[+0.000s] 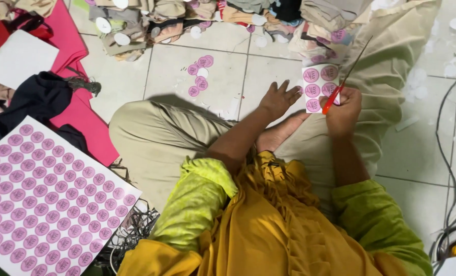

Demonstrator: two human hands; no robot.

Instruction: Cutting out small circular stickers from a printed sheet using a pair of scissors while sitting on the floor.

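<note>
The floor (207, 61) is pale tile, littered with loose purple round stickers (200, 74) and white paper discs, with a heap of folded cloth (228, 15) along the far edge and cables (445, 153) at the right. A big sheet of purple stickers (44, 199) lies at the left beside pink fabric (77, 107). The seated person's left hand (279, 99) pinches a small strip of 4 stickers (319, 87); the right hand (344, 110) is clenched around red-handled scissors (340, 87) cutting into it.
</note>
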